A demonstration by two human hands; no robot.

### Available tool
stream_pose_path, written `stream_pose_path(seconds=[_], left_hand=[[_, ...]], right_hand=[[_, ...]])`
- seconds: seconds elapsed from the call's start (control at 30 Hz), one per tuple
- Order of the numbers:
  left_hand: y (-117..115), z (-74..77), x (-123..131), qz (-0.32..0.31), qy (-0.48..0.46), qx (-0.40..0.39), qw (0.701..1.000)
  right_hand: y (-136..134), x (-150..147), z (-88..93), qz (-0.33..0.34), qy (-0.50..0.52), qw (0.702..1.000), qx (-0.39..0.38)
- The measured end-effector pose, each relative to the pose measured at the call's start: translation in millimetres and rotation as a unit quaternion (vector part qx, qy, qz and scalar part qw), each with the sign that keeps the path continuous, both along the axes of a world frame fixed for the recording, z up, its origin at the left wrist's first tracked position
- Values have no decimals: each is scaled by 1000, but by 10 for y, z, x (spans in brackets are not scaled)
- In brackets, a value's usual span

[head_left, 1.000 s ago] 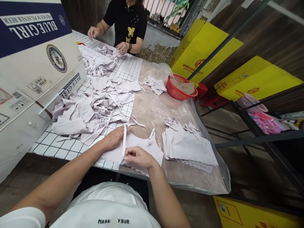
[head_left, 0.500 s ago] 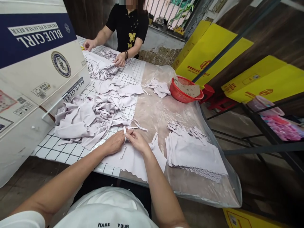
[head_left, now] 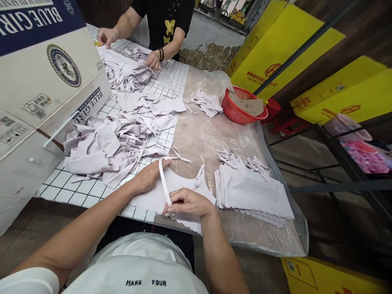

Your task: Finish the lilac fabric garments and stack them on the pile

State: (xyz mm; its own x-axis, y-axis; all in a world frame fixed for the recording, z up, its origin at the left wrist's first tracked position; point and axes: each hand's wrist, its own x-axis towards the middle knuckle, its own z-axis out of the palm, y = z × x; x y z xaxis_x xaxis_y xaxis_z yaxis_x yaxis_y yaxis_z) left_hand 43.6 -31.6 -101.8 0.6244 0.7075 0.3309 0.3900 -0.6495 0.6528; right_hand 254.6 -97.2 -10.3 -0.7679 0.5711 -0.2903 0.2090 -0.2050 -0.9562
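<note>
A pale lilac garment piece lies flat at the table's near edge. My left hand rests on it with fingers stretched out, pinning the far end of a narrow strap. My right hand pinches the near end of that strap, pulled taut towards me. A neat stack of folded pieces sits just right of my hands. A loose heap of the same fabric lies to the left.
A big Blue Girl carton stands at the left. A red basket sits at the far right of the plastic-covered table. Another person in black handles fabric at the far end. Yellow boxes lean at the right.
My right hand has drawn back from my left hand towards me, stretching the strap straight. The view has tilted down a little.
</note>
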Motion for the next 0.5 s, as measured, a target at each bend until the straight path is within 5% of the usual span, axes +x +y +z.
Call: stream_pose_path(seconds=[0.13, 0.33, 0.5], left_hand=[[26, 72, -2, -10, -24, -29, 999], [84, 245, -83, 34, -136, -141, 980], [34, 481, -46, 63, -130, -197, 970]], right_hand=[[189, 43, 12, -62, 60, 993, 80], [519, -129, -449, -317, 69, 944, 57], [545, -206, -636, -353, 53, 933, 47]])
